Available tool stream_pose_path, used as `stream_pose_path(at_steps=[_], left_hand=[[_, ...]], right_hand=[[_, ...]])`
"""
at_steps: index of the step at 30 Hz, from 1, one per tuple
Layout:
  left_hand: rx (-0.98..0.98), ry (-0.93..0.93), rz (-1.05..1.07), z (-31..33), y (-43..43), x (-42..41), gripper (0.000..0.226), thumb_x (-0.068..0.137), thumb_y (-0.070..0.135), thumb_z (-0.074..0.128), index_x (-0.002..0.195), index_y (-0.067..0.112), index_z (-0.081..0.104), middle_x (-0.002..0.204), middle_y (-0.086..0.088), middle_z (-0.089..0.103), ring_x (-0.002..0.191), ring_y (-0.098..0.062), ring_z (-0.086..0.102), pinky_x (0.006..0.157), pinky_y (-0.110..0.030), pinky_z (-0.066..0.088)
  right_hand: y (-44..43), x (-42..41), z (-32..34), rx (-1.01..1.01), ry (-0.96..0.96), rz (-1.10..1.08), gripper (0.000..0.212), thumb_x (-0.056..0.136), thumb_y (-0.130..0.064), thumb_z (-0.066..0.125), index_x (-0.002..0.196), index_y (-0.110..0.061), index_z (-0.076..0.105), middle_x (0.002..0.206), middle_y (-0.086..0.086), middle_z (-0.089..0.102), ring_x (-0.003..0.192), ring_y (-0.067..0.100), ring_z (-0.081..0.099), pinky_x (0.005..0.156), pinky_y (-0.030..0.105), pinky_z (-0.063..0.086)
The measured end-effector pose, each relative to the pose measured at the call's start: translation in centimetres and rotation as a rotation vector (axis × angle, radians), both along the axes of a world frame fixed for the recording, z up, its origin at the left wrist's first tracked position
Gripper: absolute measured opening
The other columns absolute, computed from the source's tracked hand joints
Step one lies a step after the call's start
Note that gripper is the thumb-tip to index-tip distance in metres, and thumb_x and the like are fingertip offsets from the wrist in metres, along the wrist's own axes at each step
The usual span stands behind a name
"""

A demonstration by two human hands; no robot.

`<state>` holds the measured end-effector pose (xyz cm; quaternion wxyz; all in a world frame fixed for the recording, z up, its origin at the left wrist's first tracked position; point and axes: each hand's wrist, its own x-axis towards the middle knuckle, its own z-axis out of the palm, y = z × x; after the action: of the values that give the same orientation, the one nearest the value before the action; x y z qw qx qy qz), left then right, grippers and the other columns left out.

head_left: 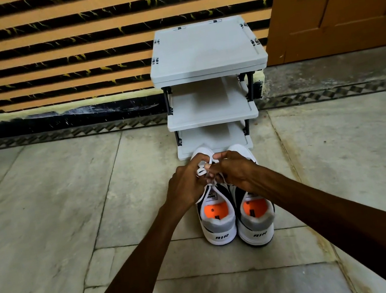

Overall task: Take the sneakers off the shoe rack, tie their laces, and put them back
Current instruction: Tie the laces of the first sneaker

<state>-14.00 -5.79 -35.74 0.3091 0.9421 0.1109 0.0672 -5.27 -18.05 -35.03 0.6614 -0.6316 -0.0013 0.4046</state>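
White laces [206, 169] of the left sneaker [214, 209] are pinched between the left hand [188, 185] and right hand [235, 171], both grips closed on them, on the floor before the empty shoe rack [209, 77]; mid-tying, the knot next needs cinching, I'd say.

Floor [46, 222]: pale grey stone slabs with visible joints, patterned border strip along the wall. Standing on it: one grey three-tier shoe rack [205, 52] against the wall, shelves bare; one pair of white-grey-black sneakers [236, 223], side by side, touching, heels toward the camera, toes just before the rack's lowest shelf.
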Motion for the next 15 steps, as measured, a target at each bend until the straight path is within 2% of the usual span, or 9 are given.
stream_pose_path(at_steps=[1, 3, 5, 7, 10, 13, 15], left_hand=[[0.005, 0.000, 0.002, 0.0, -0.1, 0.0, 0.042, 0.081, 0.021, 0.066, 0.114, 0.040, 0.048, 0.090, 0.001, 0.071, 0.081, -0.028, 0.064, 0.065, -0.034, 0.050], [0.007, -0.002, -0.003, 0.0, -0.2, 0.0, 0.040, 0.081, 0.017, 0.063, 0.112, 0.038, 0.048, 0.088, 0.001, 0.070, 0.079, -0.028, 0.064, 0.062, -0.035, 0.049], [0.016, 0.003, -0.012, 0.1, -0.4, -0.1, 0.039, 0.082, 0.016, 0.062, 0.113, 0.034, 0.048, 0.086, 0.002, 0.069, 0.076, -0.026, 0.063, 0.060, -0.033, 0.047], [0.032, 0.013, -0.016, 0.1, -0.6, 0.0, 0.041, 0.080, 0.017, 0.065, 0.113, 0.032, 0.045, 0.086, 0.004, 0.069, 0.075, -0.023, 0.063, 0.060, -0.032, 0.046], [0.059, 0.046, -0.016, 0.0, -0.6, 0.1, 0.042, 0.078, 0.015, 0.066, 0.109, 0.027, 0.040, 0.088, 0.001, 0.069, 0.075, -0.026, 0.063, 0.061, -0.034, 0.047], [0.099, 0.076, -0.008, -0.1, -0.6, 0.4, 0.040, 0.077, 0.011, 0.062, 0.104, 0.024, 0.035, 0.086, -0.003, 0.067, 0.072, -0.028, 0.063, 0.059, -0.036, 0.047], [0.141, 0.089, 0.000, 0.1, -0.8, 0.5, 0.040, 0.081, 0.012, 0.061, 0.110, 0.019, 0.035, 0.087, -0.007, 0.064, 0.068, -0.026, 0.058, 0.057, -0.033, 0.041]], right_hand=[[0.0, 0.0, 0.0, -0.018, -0.023, 0.017, 0.050, 0.084, 0.003, 0.068, 0.123, -0.007, 0.039, 0.070, 0.017, 0.061, 0.058, 0.025, 0.063, 0.049, 0.025, 0.047], [-0.1, 0.0, 0.2, -0.079, -0.124, 0.069, 0.051, 0.080, 0.003, 0.070, 0.121, -0.007, 0.040, 0.081, 0.022, 0.065, 0.069, 0.034, 0.067, 0.067, 0.038, 0.051], [0.0, 0.0, 0.4, -0.195, -0.317, 0.124, 0.050, 0.074, -0.001, 0.074, 0.113, -0.009, 0.044, 0.091, 0.022, 0.068, 0.079, 0.036, 0.070, 0.074, 0.043, 0.054], [0.2, -0.3, 0.7, -0.326, -0.532, 0.144, 0.046, 0.070, -0.007, 0.080, 0.101, -0.013, 0.046, 0.086, 0.014, 0.068, 0.078, 0.028, 0.069, 0.071, 0.037, 0.056], [0.4, -0.7, 0.7, -0.374, -0.760, 0.151, 0.049, 0.064, -0.013, 0.084, 0.093, -0.017, 0.046, 0.075, 0.006, 0.067, 0.072, 0.026, 0.069, 0.068, 0.035, 0.057], [0.1, -1.3, 0.7, -0.381, -0.972, 0.169, 0.044, 0.066, -0.011, 0.081, 0.093, -0.017, 0.047, 0.066, 0.000, 0.063, 0.063, 0.020, 0.065, 0.059, 0.030, 0.052], [0.0, -1.6, 0.9, -0.398, -1.093, 0.206, 0.042, 0.067, -0.007, 0.078, 0.096, -0.015, 0.048, 0.067, -0.001, 0.063, 0.063, 0.021, 0.064, 0.059, 0.032, 0.052]])
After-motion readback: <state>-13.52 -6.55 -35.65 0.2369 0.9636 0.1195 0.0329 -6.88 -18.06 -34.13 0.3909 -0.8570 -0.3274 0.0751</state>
